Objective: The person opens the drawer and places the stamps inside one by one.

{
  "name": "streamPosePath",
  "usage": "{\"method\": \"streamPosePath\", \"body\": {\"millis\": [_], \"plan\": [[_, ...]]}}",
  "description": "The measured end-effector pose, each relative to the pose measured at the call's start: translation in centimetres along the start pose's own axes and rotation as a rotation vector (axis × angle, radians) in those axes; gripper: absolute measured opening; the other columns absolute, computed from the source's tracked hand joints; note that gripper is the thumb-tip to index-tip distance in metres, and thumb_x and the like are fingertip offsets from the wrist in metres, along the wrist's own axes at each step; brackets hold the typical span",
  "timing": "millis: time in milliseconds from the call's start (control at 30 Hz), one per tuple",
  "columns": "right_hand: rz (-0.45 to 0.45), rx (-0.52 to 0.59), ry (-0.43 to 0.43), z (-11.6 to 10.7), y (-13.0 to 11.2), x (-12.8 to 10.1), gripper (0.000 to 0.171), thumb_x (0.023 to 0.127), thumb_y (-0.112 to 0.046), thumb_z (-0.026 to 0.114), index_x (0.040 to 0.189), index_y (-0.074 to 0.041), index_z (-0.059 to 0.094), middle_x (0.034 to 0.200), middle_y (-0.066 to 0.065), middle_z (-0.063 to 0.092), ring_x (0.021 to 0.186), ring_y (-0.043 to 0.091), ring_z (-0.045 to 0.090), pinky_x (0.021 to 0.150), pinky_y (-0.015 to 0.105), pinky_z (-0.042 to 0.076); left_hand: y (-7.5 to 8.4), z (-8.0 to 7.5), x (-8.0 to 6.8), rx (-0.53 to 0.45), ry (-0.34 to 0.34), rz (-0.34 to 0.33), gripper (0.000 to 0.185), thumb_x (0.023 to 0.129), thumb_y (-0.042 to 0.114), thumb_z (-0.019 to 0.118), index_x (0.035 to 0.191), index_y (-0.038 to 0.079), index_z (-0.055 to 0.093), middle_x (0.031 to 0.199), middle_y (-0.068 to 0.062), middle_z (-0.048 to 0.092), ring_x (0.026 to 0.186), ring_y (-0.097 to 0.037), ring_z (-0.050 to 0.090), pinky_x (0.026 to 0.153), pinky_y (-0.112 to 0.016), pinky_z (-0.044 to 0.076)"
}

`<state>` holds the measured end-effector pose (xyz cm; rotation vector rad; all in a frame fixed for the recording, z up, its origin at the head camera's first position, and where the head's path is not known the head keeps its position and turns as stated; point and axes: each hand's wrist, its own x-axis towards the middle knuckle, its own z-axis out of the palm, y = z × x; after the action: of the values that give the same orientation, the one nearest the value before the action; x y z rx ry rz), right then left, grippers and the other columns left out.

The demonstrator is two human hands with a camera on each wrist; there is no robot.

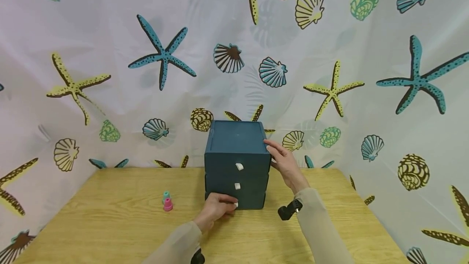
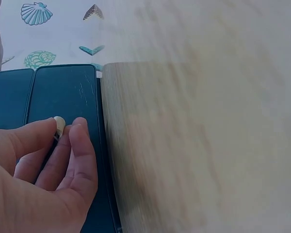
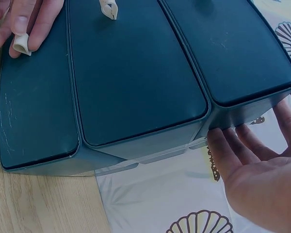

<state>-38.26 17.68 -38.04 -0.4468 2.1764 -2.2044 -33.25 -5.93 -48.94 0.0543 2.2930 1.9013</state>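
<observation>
White tab handle (image 2: 58, 126) of bottom drawer pinched by left hand (image 1: 216, 208), low at cabinet front | right hand (image 1: 283, 162) flat, fingers straight, bracing top right edge of dark teal three-drawer plastic cabinet (image 1: 236, 162) | drawers lie front-to-back, left hand nearer | count: three drawers, three tabs, two small pink-and-teal caps (image 1: 167, 201) on wooden table (image 1: 110, 223), left of cabinet

Drawer unit (image 1: 236, 162): stood on the table (image 1: 110, 231), at its far middle, before the backdrop (image 1: 110, 52).
Left hand (image 1: 216, 209): at the bottom drawer's pull tab (image 1: 236, 204), near side.
Right hand (image 1: 286, 164): against the unit's upper right side.
Two small caps (image 1: 167, 201): on the table, left of the unit, well apart.
</observation>
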Motion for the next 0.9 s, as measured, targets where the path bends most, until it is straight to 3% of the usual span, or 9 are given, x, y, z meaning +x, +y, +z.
{"method": "streamPosePath", "body": {"millis": [267, 667, 900], "plan": [[-0.009, -0.001, -0.004, 0.0, 0.0, -0.1, 0.041, 0.104, -0.031, 0.05, 0.144, -0.022, 0.051, 0.159, 0.003, 0.031, 0.147, 0.03, 0.029, 0.117, 0.052, 0.031, 0.0, 0.1, -0.2, -0.063, 0.001, -0.006, 0.021, 0.088, -0.003, 0.067, 0.108, -0.006, 0.072, 0.097, -0.02, 0.073, 0.073, -0.019, 0.072, 0.065, -0.032, 0.06], [0.0, -0.002, 0.004, -0.1, 0.2, 0.1, 0.041, 0.104, -0.03, 0.049, 0.144, -0.021, 0.051, 0.159, 0.003, 0.031, 0.147, 0.03, 0.029, 0.116, 0.052, 0.031, 0.1, 0.2, -0.8, -0.036, -0.033, 0.012, 0.023, 0.086, -0.007, 0.067, 0.108, -0.007, 0.072, 0.098, -0.014, 0.073, 0.087, -0.027, 0.073, 0.076, -0.037, 0.061], [0.005, -0.005, 0.003, -0.1, 0.3, 0.2, 0.04, 0.104, -0.031, 0.049, 0.144, -0.021, 0.051, 0.159, 0.003, 0.031, 0.148, 0.03, 0.027, 0.116, 0.053, 0.03, 0.2, 0.1, -1.5, -0.044, -0.045, 0.002, 0.024, 0.086, -0.007, 0.068, 0.11, -0.008, 0.071, 0.098, -0.015, 0.073, 0.082, -0.021, 0.072, 0.076, -0.036, 0.061]]}}
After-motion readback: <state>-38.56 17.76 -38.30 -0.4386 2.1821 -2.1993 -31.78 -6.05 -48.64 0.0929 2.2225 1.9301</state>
